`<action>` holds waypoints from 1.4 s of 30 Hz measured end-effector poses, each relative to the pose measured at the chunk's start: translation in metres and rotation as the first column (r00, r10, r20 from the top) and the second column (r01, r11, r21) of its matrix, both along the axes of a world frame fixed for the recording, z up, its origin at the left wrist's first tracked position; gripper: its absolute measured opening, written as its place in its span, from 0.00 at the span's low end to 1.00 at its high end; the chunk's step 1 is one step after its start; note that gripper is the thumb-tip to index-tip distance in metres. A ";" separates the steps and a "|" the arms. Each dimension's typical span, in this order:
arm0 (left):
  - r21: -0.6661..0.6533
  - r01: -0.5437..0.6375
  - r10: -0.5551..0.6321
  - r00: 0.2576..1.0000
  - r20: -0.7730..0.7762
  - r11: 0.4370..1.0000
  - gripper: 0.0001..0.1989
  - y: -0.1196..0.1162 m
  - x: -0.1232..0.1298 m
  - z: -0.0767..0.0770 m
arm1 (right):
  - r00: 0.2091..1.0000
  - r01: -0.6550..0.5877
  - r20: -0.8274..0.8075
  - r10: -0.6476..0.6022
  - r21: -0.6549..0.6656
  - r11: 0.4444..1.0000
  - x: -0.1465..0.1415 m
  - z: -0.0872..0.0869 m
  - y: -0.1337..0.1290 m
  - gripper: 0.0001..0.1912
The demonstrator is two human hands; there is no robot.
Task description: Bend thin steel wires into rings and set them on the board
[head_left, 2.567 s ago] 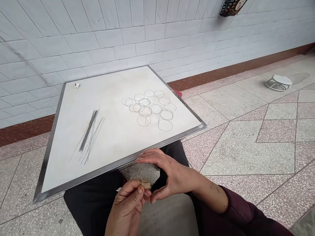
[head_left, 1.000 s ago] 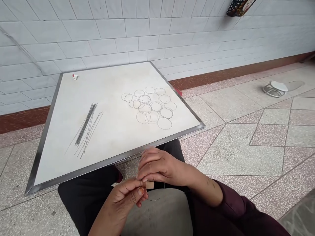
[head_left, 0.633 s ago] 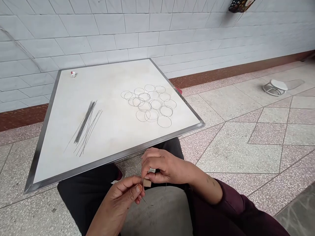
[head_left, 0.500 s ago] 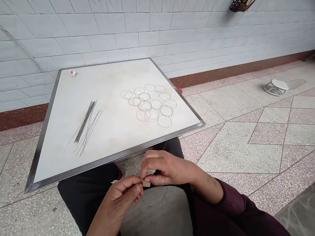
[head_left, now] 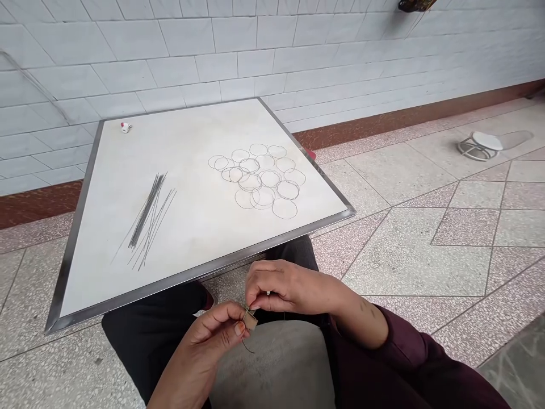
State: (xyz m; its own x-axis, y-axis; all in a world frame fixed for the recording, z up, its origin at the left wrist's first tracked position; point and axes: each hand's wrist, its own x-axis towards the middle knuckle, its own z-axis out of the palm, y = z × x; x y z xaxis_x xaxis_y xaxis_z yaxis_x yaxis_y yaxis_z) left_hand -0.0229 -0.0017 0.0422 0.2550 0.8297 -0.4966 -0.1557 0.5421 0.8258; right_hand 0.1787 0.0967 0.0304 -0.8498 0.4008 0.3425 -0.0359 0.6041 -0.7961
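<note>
Beside the metal-rimmed white table [head_left: 193, 133], pinching thin curved wire [head_left: 246, 345] and tan scrap [head_left: 251, 322] with left hand [head_left: 210, 335], wire with right hand [head_left: 285, 287]

Soft, fairly bright light falls evenly over the white tabletop [head_left: 191, 142], its source out of view, with a dull sheen along the metal edging [head_left: 204, 268]. Wide-angle stretch skews the wall tiles [head_left: 63, 45] near the borders, and the thin wire [head_left: 247, 347] looks faint.

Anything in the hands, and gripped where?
Thin dark wire, pinched near one end between the left hand's thumb and forefinger; right hand's fingertips meet it there.
</note>
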 end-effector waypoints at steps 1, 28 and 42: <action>-0.013 -0.008 0.008 1.000 0.029 1.000 0.07 0.000 0.001 0.000 | 1.000 -0.006 -0.004 0.006 -0.002 1.000 0.000 0.000 0.000 0.04; -0.194 -0.067 0.115 0.961 0.250 0.979 0.05 -0.003 0.008 -0.002 | 0.998 -0.064 0.035 0.060 0.155 0.986 -0.001 -0.004 0.004 0.08; -0.138 -0.062 0.085 0.982 0.167 0.988 0.06 -0.004 0.003 -0.002 | 0.994 -0.091 0.063 0.087 0.050 0.995 -0.002 -0.006 0.003 0.08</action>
